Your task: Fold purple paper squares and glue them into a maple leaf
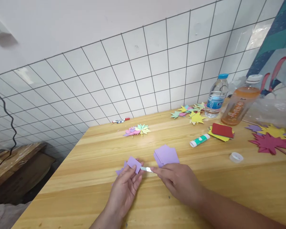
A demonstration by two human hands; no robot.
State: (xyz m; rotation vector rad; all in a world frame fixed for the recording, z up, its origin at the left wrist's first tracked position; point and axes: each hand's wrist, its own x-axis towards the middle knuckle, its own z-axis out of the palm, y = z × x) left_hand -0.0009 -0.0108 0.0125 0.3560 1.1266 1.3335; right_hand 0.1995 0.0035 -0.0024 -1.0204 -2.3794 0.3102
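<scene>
My left hand (127, 187) pinches a small piece of folded purple paper (134, 164) between thumb and fingers, above the table. In my right hand (178, 181) is a small knife (146, 169) with a grey blade and a white part near the fingers. Its blade tip meets the right edge of the paper; the handle is mostly hidden by the hand. More purple cut paper (119, 171) lies behind my left hand, partly covered. Just beyond my right hand rests a stack of purple paper pieces (166, 155).
Farther back on the wooden table (85, 165) lie paper leaves (142, 128) and markers (121, 120). To the right are a glue stick (199, 140), its cap (236, 157), red paper (222, 130), a water bottle (215, 97), an orange drink bottle (240, 103) and a dark red paper leaf (270, 143).
</scene>
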